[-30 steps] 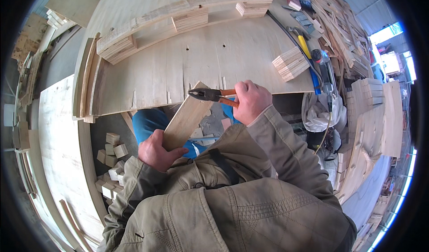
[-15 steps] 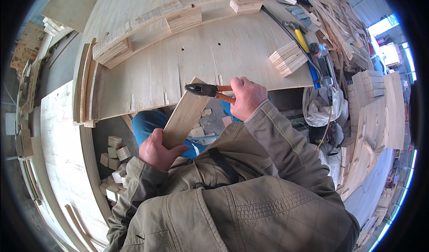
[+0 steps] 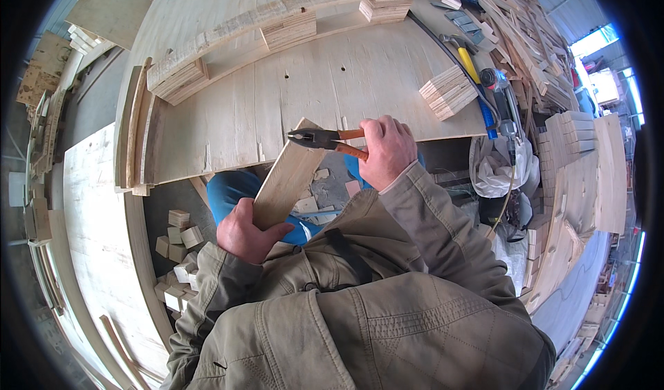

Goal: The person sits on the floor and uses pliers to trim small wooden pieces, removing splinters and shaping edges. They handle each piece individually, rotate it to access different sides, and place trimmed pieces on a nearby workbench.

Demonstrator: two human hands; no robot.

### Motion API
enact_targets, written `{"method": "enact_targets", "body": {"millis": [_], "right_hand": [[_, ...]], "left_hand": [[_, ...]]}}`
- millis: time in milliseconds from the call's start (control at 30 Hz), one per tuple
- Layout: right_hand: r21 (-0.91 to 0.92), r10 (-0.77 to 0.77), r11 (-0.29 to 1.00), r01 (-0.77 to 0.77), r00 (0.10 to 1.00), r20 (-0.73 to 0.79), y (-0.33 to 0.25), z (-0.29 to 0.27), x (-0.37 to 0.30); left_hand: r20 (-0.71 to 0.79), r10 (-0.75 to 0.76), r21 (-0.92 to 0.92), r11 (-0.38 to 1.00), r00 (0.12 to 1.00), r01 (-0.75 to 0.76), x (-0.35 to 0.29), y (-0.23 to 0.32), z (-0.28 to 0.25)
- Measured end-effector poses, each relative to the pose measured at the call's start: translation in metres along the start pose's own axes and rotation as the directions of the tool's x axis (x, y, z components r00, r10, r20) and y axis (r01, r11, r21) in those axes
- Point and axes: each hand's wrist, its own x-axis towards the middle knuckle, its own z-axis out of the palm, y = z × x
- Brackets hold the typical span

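Note:
My left hand (image 3: 249, 232) grips the near end of a short flat wooden board (image 3: 285, 179), thumb across its face. The board slants up and away from me, and its far end lies against the front edge of the plywood worktop (image 3: 235, 131). My right hand (image 3: 387, 153) is closed around the orange handles of a pair of pliers (image 3: 318, 139). The dark jaws lie over the far end of the board. Whether they pinch anything there is too small to tell.
A long wooden strip on stacked plywood blocks (image 3: 289, 30) spans the worktop's far side. To the right are a plywood block (image 3: 448, 93), a yellow-handled hammer (image 3: 467, 59) and a heap of wood strips (image 3: 529, 51). Small wood blocks (image 3: 181, 238) lie on the floor at left.
The pliers' handles have spread slightly apart in my right hand, the jaws staying at the board's far end. My left hand and the board have barely moved.

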Motion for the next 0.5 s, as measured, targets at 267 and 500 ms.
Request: {"method": "enact_targets", "body": {"millis": [267, 500], "right_hand": [[0.002, 0.054, 0.999, -0.054, 0.999, 0.003, -0.007, 0.006, -0.002], [0.094, 0.124, 0.989, -0.114, 0.986, -0.112, -0.021, 0.018, 0.001]], "left_hand": [[-0.021, -0.044, 0.011, 0.999, 0.999, 0.044, 0.0, 0.001, 0.0], [-0.117, -0.015, -0.017, 1.0, 0.993, 0.013, 0.006, 0.01, 0.002]]}}
